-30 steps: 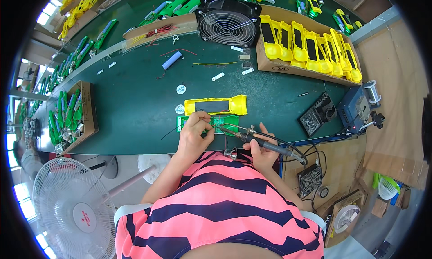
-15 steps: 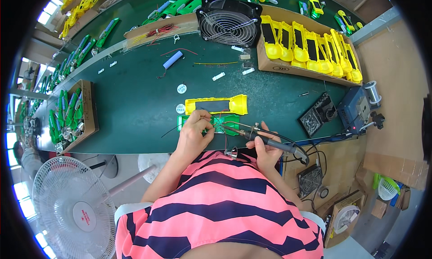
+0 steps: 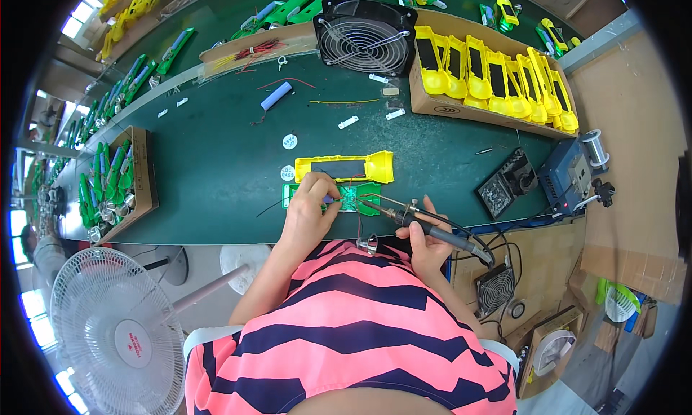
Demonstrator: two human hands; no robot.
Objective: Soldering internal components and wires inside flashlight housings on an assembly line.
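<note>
My left hand (image 3: 308, 213) is closed in a pinch over the green casing (image 3: 369, 191) at the table's near edge. Its fingers hide what they hold. A bluish-purple cell (image 3: 329, 199) peeks out by the fingertips. In my right hand (image 3: 427, 250) is a soldering iron (image 3: 441, 233), with a thin metal tube alongside, both reaching left toward the small green circuit board (image 3: 349, 198) in the casing. Just behind lies a yellow frame (image 3: 380, 168) with a dark panel. A shiny reflector cup (image 3: 367, 243) hangs from wires at the table edge.
A carton (image 3: 461, 112) of yellow frames stands back right, beside a black fan (image 3: 365, 36). Another box (image 3: 148, 173) at left holds green casings. The soldering stand (image 3: 509, 183) and blue station (image 3: 568, 177) are at right. A loose battery cell (image 3: 277, 96) lies farther back.
The bluish cell shows more clearly beside my left fingertips, which have shifted slightly. The soldering iron stays at the board, barely moved.
</note>
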